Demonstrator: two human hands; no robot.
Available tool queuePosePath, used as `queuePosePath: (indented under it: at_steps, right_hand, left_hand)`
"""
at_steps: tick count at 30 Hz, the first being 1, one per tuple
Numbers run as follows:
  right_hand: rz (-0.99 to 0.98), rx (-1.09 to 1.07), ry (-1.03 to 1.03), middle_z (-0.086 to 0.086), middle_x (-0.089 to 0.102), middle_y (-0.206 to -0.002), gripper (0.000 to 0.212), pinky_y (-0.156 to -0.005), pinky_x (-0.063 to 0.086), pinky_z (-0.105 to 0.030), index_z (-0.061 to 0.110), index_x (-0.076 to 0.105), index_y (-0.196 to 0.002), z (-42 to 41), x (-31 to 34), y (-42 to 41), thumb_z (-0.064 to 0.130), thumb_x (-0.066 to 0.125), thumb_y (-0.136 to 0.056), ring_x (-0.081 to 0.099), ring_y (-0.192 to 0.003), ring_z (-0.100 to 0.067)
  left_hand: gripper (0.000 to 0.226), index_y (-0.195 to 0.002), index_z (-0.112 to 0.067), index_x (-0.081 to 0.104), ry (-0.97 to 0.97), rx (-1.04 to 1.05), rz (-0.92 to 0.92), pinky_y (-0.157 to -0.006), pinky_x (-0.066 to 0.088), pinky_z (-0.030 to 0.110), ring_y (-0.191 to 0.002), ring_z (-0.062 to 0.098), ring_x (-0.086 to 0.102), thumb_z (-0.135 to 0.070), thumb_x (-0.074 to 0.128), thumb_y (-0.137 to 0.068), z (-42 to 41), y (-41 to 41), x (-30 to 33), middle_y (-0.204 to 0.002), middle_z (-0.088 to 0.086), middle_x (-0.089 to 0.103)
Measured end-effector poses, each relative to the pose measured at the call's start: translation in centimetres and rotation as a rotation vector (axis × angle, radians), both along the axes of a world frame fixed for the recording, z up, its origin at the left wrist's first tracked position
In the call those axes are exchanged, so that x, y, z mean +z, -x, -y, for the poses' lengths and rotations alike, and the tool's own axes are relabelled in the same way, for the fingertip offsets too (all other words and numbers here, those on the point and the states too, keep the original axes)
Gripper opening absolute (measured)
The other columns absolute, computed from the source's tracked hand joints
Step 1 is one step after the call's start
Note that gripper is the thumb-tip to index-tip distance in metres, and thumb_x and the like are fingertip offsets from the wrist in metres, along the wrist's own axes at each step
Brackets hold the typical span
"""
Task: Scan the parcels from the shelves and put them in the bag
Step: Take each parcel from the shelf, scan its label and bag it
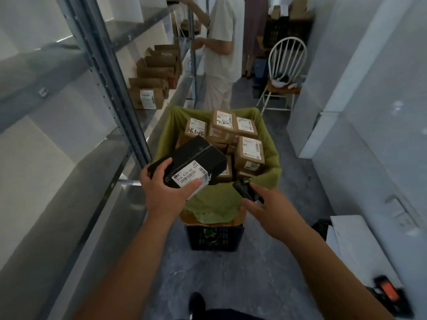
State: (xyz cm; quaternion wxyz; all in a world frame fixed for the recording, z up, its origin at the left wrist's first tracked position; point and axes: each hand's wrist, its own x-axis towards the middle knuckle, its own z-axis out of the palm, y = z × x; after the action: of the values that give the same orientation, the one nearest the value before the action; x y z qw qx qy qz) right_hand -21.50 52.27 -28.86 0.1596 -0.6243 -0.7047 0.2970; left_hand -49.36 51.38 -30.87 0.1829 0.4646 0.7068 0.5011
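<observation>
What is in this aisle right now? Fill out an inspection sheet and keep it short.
Surface: grey floor; metal shelves on the left.
Job's things: black parcel with a white barcode label, held above the green bag; the bag holds many brown parcels; more brown parcels stand on a shelf.
Clutter: black crate under the bag; white chair; black and orange device at lower right.
Grips: left hand holds the black parcel; right hand holds a dark scanner aimed towards the label.
Cables: nothing seen.
Surroundings: a person in white stands at the shelves ahead; white walls on the right.
</observation>
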Motion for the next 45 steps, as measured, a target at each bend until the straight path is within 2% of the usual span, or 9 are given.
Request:
queuePosePath:
  at_steps: [9, 15, 21, 25, 30, 32, 36, 39, 45]
  right_hand:
    - [-0.017, -0.081, 0.021, -0.003, 0.051, -0.146, 0.07, -0.092, 0.043, -0.027, 0.032, 0.036, -0.159, -8.4, 0.1, 3.4, 0.059, 0.057, -0.098, 0.054, -0.115, -0.012]
    - [-0.059, -0.062, 0.035, -0.003, 0.043, -0.158, 0.069, -0.113, 0.045, -0.042, 0.028, 0.041, -0.158, -14.8, -0.2, 3.6, 0.055, 0.06, -0.098, 0.046, -0.14, -0.021]
    - [-0.05, 0.043, 0.023, 0.0, 0.057, -0.139, 0.062, -0.1, 0.054, -0.043, 0.034, 0.044, -0.153, -23.2, 0.1, 3.2, 0.057, 0.057, -0.097, 0.059, -0.115, -0.018]
    - [-0.058, 0.085, 0.003, 0.0, 0.055, -0.143, 0.067, -0.103, 0.051, -0.041, 0.03, 0.042, -0.156, -29.0, 0.6, 2.9, 0.056, 0.059, -0.097, 0.057, -0.122, -0.018]
    - [-0.092, 0.154, 0.037, -0.003, 0.061, -0.113, 0.069, -0.068, 0.051, -0.032, 0.035, 0.039, -0.156, -34.3, 0.0, 2.7, 0.06, 0.059, -0.096, 0.064, -0.088, -0.02]
    - [-0.099, 0.167, 0.053, -0.003, 0.061, -0.107, 0.069, -0.062, 0.048, -0.03, 0.036, 0.038, -0.156, -35.6, -0.2, 2.5, 0.06, 0.059, -0.095, 0.064, -0.083, -0.021]
    - [-0.109, 0.194, 0.068, -0.002, 0.061, -0.104, 0.069, -0.059, 0.043, -0.025, 0.034, 0.039, -0.157, -37.5, -0.7, 2.1, 0.06, 0.058, -0.096, 0.062, -0.079, -0.017]
    - [-0.125, 0.21, 0.091, -0.005, 0.062, -0.104, 0.065, -0.063, 0.045, -0.029, 0.034, 0.044, -0.155, -38.4, -1.3, 2.0, 0.06, 0.058, -0.096, 0.062, -0.082, -0.02]
    - [-0.162, 0.25, 0.122, -0.002, 0.064, -0.101, 0.056, -0.059, 0.048, -0.028, 0.034, 0.051, -0.147, -38.6, -1.9, 2.5, 0.055, 0.061, -0.096, 0.064, -0.078, -0.018]
  left_hand:
    - [0.097, -0.148, -0.045, 0.049, 0.105, 0.06, 0.048, -0.112, 0.046, 0.049, -0.144, 0.026, 0.036, -0.061, 0.094, -0.064, -12.2, 2.5, -1.3, -0.161, -0.005, 0.018]
    - [0.097, -0.148, -0.045, 0.048, 0.137, 0.147, 0.103, -0.104, 0.047, 0.044, -0.143, 0.027, 0.04, -0.065, 0.091, -0.064, -17.6, 2.2, -2.5, -0.164, -0.005, 0.014]
    - [0.095, -0.147, -0.046, 0.048, 0.13, 0.275, 0.188, -0.101, 0.055, 0.047, -0.143, 0.03, 0.04, -0.06, 0.093, -0.065, -23.8, 1.2, -3.4, -0.165, -0.006, 0.011]
    - [0.094, -0.147, -0.047, 0.048, 0.223, 0.364, 0.283, -0.101, 0.055, 0.048, -0.144, 0.035, 0.04, -0.058, 0.094, -0.065, -29.5, -0.6, -3.2, -0.169, -0.005, 0.007]
    - [0.094, -0.146, -0.047, 0.047, 0.245, 0.441, 0.359, -0.097, 0.056, 0.05, -0.14, 0.038, 0.042, -0.054, 0.095, -0.066, -35.8, -2.4, -3.4, -0.168, -0.005, 0.004]
    - [0.089, -0.146, -0.045, 0.045, 0.274, 0.45, 0.345, -0.093, 0.055, 0.049, -0.138, 0.039, 0.042, -0.057, 0.091, -0.071, -37.4, -3.0, -3.7, -0.167, -0.006, 0.004]
    - [0.058, -0.139, -0.04, 0.053, 0.32, 0.418, 0.189, -0.098, 0.054, 0.055, -0.136, 0.035, 0.043, -0.061, 0.072, -0.088, -38.8, -3.4, -5.2, -0.163, -0.009, 0.015]
    - [0.046, -0.134, -0.041, 0.058, 0.349, 0.405, 0.13, -0.098, 0.056, 0.056, -0.137, 0.032, 0.044, -0.055, 0.07, -0.092, -38.2, -2.9, -6.7, -0.161, -0.01, 0.022]
    - [0.064, -0.138, -0.046, 0.047, 0.352, 0.439, 0.13, -0.087, 0.061, 0.054, -0.13, 0.032, 0.049, -0.052, 0.08, -0.083, -38.1, -1.8, -7.0, -0.153, -0.005, 0.031]
